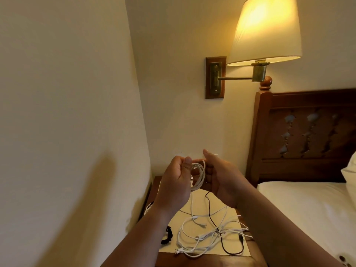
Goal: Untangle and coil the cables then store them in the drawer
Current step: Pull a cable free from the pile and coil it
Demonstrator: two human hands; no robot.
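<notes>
Cable coil [199, 175], white, hangs just below the view's centre, held between both hands above the nightstand [192, 262]. From the left: a cream wall [67, 112] fills nine o'clock. At seven o'clock a small black strap-like thing [167, 235] lies on the nightstand's cream mat [201, 213], partly behind the left forearm. The left hand [174, 180] grips the coil's left side, fingers curled round the loops and thumb laid on them. The right hand [221, 176] meets it from three o'clock, fingers curled at the coil's right edge and pinching a strand, thumb straight up. One white strand drops from the coil to the tangle [208, 235] of white cables on the mat at six o'clock, with a black cable [209, 209] running through it. A lit wall lamp [265, 31] sits at one o'clock. A carved wooden headboard [308, 132] and a white bed [308, 209] take three to four o'clock.
</notes>
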